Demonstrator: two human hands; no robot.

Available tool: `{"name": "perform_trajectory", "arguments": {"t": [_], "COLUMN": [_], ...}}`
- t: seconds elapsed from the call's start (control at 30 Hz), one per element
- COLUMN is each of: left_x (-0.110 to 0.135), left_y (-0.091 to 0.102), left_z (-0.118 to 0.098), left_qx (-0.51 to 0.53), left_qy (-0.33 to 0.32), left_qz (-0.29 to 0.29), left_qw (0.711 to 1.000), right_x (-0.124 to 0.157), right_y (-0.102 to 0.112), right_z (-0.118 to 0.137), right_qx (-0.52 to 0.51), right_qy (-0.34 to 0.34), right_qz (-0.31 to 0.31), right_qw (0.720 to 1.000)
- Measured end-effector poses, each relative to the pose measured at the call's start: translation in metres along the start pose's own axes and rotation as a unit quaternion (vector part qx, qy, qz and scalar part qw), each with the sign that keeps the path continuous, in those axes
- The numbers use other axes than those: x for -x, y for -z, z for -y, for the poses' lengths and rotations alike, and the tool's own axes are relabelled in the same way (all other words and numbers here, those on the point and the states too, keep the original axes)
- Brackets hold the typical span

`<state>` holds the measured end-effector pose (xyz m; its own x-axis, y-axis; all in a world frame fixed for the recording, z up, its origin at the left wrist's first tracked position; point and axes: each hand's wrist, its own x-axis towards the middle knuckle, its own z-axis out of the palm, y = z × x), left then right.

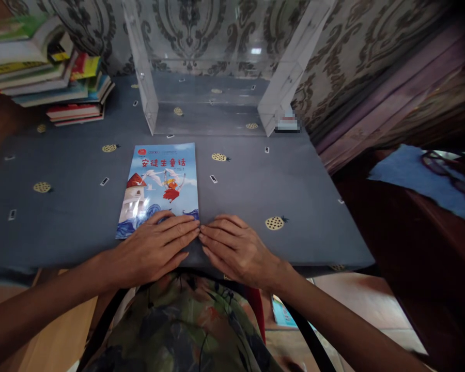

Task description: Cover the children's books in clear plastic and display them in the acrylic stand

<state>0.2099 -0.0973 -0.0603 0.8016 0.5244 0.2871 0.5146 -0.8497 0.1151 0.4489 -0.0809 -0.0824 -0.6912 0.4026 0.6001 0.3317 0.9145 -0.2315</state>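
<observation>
A blue storybook (158, 181) with red Chinese lettering and a girl in a red dress on its cover lies on the tablecloth. My left hand (160, 245) rests over the book's lower edge, fingers stretched out and lying flat, hiding part of the cover. Just right of the book, my right hand (232, 245) lies at the table's near edge with its fingers extended and slightly bent. The fingertips of both hands meet near the book's lower right corner. Nothing is held in either hand.
A clear acrylic rack (149, 98) stands behind the book, against the patterned wall covering. Several stacked books (77, 93) are at the back left. The grey pineapple-print tablecloth (306, 186) covers the table. A blue cloth (418, 181) lies to the right, with glasses on it.
</observation>
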Motion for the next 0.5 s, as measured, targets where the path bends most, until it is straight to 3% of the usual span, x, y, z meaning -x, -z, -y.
{"name": "perform_trajectory", "arguments": {"t": [0.27,0.5], "left_x": [0.002,0.006], "left_y": [-0.003,-0.011], "left_z": [-0.001,-0.017], "left_qx": [-0.001,-0.056], "left_qy": [0.003,0.017], "left_qz": [-0.008,-0.047], "left_qw": [1.0,0.997], "right_x": [-0.001,-0.003], "right_y": [0.0,0.002], "right_z": [-0.001,-0.005], "right_qx": [-0.021,-0.05], "right_qy": [-0.005,-0.059], "right_qz": [0.0,-0.003], "right_qw": [1.0,0.997]}}
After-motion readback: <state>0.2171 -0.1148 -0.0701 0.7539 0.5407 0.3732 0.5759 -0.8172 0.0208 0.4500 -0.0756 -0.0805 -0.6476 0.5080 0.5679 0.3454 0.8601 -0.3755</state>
